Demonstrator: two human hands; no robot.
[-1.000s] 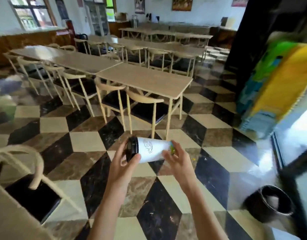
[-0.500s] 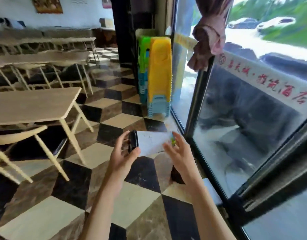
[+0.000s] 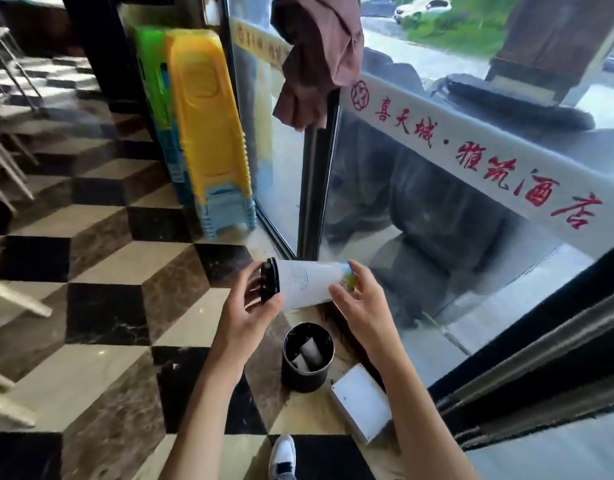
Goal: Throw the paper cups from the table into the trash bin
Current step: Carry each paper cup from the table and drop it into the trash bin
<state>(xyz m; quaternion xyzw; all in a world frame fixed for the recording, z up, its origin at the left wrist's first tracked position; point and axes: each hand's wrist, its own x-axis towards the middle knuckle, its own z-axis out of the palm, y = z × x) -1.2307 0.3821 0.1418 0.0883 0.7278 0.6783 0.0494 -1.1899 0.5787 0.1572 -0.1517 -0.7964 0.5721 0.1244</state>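
I hold a white paper cup with a black lid sideways between both hands. My left hand grips the lid end. My right hand holds the bottom end, which carries a green and blue print. The cup hangs above and a little beyond a small black trash bin standing on the floor by the glass wall. Inside the bin lie two white cups.
A white flat box leans on the floor right of the bin. A stack of yellow, green and blue plastic stools stands by the glass door. A brown cloth hangs on the door frame. My white shoe shows below.
My view has swung right from the tables and down to the glass wall. The bin is now directly under my hands. The cup stays held between both hands the same way.
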